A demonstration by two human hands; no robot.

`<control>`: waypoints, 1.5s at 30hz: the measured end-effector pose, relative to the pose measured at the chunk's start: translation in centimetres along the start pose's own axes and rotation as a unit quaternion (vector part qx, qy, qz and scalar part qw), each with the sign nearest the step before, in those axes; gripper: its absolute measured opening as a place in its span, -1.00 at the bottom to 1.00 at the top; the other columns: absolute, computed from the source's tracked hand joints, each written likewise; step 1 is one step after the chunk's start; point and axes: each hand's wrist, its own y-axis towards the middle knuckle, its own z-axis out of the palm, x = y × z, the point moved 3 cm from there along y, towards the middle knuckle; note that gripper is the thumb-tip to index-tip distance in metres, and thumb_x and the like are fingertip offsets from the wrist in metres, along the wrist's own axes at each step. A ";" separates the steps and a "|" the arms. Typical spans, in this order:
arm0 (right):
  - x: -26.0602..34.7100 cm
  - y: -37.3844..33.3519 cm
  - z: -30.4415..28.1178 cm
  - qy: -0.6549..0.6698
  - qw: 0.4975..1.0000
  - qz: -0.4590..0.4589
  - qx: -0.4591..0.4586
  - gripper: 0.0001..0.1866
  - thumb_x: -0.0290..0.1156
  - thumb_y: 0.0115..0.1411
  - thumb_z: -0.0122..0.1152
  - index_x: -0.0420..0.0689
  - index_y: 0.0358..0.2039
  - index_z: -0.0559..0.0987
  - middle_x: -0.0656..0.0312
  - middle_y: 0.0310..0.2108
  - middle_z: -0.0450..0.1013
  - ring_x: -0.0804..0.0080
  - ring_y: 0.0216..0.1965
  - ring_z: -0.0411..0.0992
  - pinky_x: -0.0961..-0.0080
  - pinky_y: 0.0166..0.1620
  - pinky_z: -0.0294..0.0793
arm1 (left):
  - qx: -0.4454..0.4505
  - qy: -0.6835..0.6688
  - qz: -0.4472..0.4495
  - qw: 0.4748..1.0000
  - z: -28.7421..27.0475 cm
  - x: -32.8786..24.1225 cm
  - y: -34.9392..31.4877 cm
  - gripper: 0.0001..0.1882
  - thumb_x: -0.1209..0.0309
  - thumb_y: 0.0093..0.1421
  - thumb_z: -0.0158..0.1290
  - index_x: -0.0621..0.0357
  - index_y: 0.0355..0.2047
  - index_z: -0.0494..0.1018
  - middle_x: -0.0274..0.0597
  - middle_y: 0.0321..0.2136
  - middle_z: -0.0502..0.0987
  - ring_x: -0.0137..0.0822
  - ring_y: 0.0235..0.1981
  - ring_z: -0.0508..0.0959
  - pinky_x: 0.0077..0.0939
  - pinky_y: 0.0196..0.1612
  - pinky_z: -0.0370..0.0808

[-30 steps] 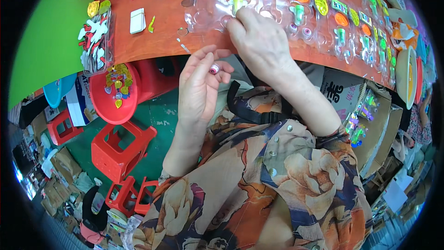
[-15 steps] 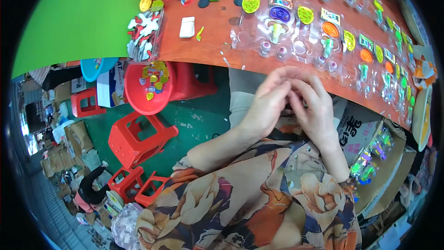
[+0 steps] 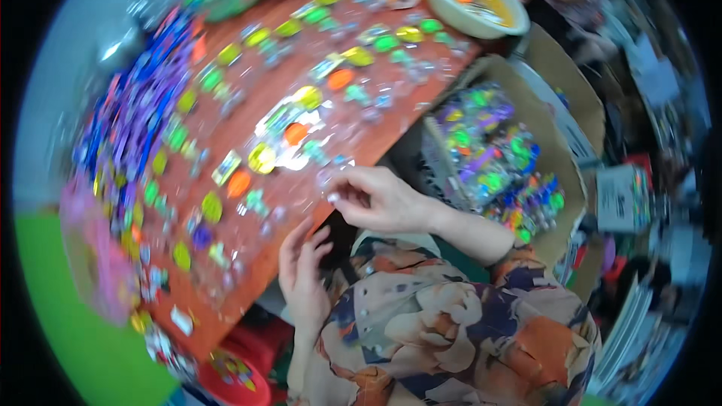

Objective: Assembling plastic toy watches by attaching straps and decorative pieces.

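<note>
My right hand (image 3: 380, 199) is over the table's near edge, thumb and fingers pinched together. A small pale bit shows at the fingertips, too blurred to name. Beside it on the left, my left hand (image 3: 302, 274) is open at the edge, fingers apart and nothing in them. Clear plastic blister trays (image 3: 289, 158) lie in rows on the red-brown table (image 3: 214, 334). Their hollows hold small toy parts: a yellow disc (image 3: 262, 158), an orange oval piece (image 3: 295, 133), a green figure (image 3: 256, 201) and several more.
Right of the table stands an open cardboard box (image 3: 560, 143) with bagged colourful toys (image 3: 489, 150). A cream basin (image 3: 470, 19) is at the far end. Blue and purple strips (image 3: 139, 98) heap along the far left side. A red basin (image 3: 252, 376) sits below the near left corner.
The view has swung to the right and blurred. My hands, held together before, have come apart; the right is now over the table's edge near the trays, the left has opened.
</note>
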 end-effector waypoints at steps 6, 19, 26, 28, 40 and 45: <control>-2.4 4.7 -17.0 -0.118 0.967 -0.059 -0.218 -0.82 -0.41 0.23 0.17 -0.17 -0.19 0.46 0.36 -0.35 0.40 0.67 -0.32 0.37 0.62 -0.25 0.43 | -0.028 0.141 0.067 0.987 0.1 0.1 0.6 -0.71 0.48 0.41 -0.18 0.34 0.07 0.36 -0.04 0.02 0.49 -0.34 -0.13 0.55 -0.51 -0.08 0.47; 3.1 25.2 -27.2 -0.339 0.928 0.075 -0.133 -0.71 -0.23 0.28 0.16 -0.14 -0.11 0.59 0.34 -0.43 0.51 0.68 -0.42 0.44 0.67 -0.33 0.47 | -0.008 0.519 0.449 0.727 -0.3 -2.1 0.8 -0.62 0.67 0.06 0.15 0.29 -0.07 0.43 0.13 -0.02 0.51 0.11 -0.08 0.52 -0.10 0.00 0.46; 5.2 24.3 -19.5 -0.178 0.949 -0.181 -0.188 -0.62 -0.36 0.18 0.15 -0.21 0.00 0.54 0.03 -0.29 0.58 0.28 -0.29 0.54 0.35 -0.24 0.52 | -0.076 0.538 0.408 0.733 -3.4 -2.4 0.6 -0.60 0.71 0.05 0.14 0.29 -0.06 0.43 0.15 -0.05 0.53 0.09 -0.11 0.54 -0.14 -0.03 0.49; 2.7 20.3 -13.8 -0.209 0.939 -0.157 -0.224 -0.76 -0.41 0.25 0.20 -0.30 -0.15 0.57 0.14 -0.48 0.50 0.48 -0.42 0.47 0.48 -0.33 0.45 | -0.081 0.552 0.409 0.723 -4.5 -2.7 0.3 -0.59 0.71 0.04 0.14 0.29 -0.06 0.43 0.14 -0.06 0.53 0.08 -0.12 0.55 -0.15 -0.04 0.48; -6.2 0.1 -1.2 -0.332 0.878 -0.225 -0.262 -0.63 -0.63 -0.01 0.27 -0.12 -0.13 0.57 0.09 -0.07 0.44 0.13 -0.11 0.40 0.27 -0.06 0.38 | -0.003 0.604 0.451 0.657 -3.8 -2.3 3.4 -0.59 0.64 -0.01 0.13 0.21 -0.08 0.46 0.03 -0.01 0.52 0.00 0.00 0.53 -0.01 0.12 0.34; -7.9 1.8 -0.6 -0.384 0.844 -0.242 -0.286 -0.64 -0.42 0.09 0.28 -0.03 -0.05 0.57 0.09 0.08 0.36 0.05 0.11 0.26 0.11 0.17 0.16 | -0.015 0.606 0.452 0.654 -3.5 -2.7 3.2 -0.59 0.68 -0.06 0.11 0.17 -0.13 0.47 0.01 -0.03 0.53 -0.02 -0.01 0.55 0.00 0.15 0.31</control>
